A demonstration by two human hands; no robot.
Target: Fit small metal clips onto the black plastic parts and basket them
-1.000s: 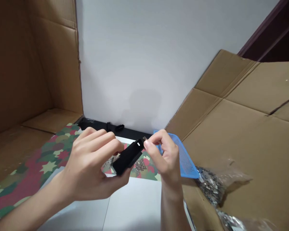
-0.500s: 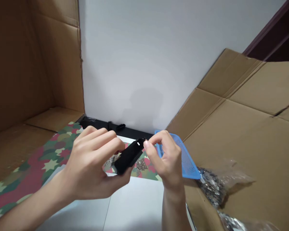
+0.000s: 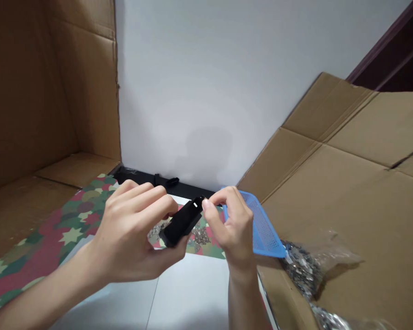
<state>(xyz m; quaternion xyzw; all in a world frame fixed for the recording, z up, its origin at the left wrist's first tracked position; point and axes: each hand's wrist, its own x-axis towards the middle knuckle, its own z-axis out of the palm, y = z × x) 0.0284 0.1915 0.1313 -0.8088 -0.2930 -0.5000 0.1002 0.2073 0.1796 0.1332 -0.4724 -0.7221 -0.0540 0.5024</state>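
Observation:
My left hand (image 3: 131,238) grips a small black oblong plastic part (image 3: 182,222), held tilted above the table with its far end raised. A small white slot shows near that raised end. My right hand (image 3: 232,229) is closed in a pinch at the part's top end, thumb and forefinger pressed together on something too small to name. Below the part, small metal pieces (image 3: 199,236) lie scattered on the camouflage-patterned cloth (image 3: 55,233).
A blue mesh tray (image 3: 263,229) sits behind my right hand. Clear bags of metal pieces (image 3: 303,268) rest on a cardboard flap at right. Cardboard walls stand at left and right. A black strip (image 3: 147,178) runs along the white wall. White sheets (image 3: 189,293) cover the near table.
My right hand's pinch has closed in against the black part's top end. Both hands have shifted slightly left; the part stays in my left hand.

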